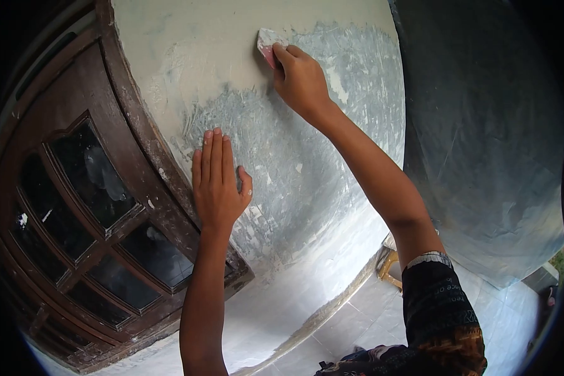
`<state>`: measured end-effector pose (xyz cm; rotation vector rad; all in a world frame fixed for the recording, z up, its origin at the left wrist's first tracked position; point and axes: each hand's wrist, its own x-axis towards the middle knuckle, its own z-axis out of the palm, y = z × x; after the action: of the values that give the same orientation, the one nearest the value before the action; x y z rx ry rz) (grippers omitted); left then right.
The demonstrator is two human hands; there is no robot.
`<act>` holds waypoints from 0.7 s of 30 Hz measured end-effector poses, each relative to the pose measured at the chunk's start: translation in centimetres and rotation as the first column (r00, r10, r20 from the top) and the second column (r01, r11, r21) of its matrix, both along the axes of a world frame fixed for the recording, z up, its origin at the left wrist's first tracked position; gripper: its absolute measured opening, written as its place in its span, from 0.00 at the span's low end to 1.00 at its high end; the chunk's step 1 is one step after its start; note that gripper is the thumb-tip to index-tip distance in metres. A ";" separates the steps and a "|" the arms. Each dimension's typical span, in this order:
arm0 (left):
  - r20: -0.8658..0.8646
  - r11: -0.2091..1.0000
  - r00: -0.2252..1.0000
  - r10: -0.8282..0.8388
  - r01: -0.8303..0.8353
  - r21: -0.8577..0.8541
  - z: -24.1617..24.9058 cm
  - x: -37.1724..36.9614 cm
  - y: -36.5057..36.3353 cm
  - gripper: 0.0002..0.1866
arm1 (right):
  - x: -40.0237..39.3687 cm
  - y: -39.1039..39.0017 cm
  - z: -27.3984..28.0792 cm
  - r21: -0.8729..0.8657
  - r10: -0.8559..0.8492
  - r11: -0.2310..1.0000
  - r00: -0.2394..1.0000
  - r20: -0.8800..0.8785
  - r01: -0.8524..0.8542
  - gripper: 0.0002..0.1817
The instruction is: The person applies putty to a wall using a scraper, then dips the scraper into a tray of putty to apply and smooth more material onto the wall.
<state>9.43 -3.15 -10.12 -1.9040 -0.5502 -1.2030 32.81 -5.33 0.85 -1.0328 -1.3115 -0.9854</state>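
Observation:
My right hand (301, 78) grips a small scraper (267, 47) with a whitish blade and a reddish part, held against the upper part of the wall (288, 144). Cream coating covers the wall's top and left, while a patchy grey, scratched surface shows across its middle. Lower and to the left, my left hand (219, 182) lies flat on the grey area, fingers pointing up and thumb apart, holding nothing.
A brown wooden door or window frame with glass panes (94, 169) fills the left side. Dark sheeting (482, 125) hangs at the right. Below are a pale tiled floor (351, 323) and a yellowish object (390, 271) near the wall's base.

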 end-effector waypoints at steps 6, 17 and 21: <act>-0.007 0.999 1.000 0.001 -0.001 -0.034 0.2 0.0 -0.5 0.33 | -4.6 -2.6 -10.9 -0.059 0.189 0.982 0.970 0.150 -0.182 0.27; -0.009 1.000 1.000 0.022 -0.022 0.006 0.1 -0.1 -0.1 0.34 | 0.8 0.4 -3.6 -0.035 -0.009 0.999 0.999 0.042 0.011 0.13; 0.000 1.000 1.000 0.009 -0.009 -0.021 0.1 -0.1 -0.5 0.33 | -2.9 -2.9 -11.7 -0.174 0.189 0.969 0.980 0.066 -0.176 0.28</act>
<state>9.37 -3.65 -10.02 -1.9172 -0.5723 -1.1960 29.92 -8.26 -10.85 -0.9848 -1.5495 -0.7959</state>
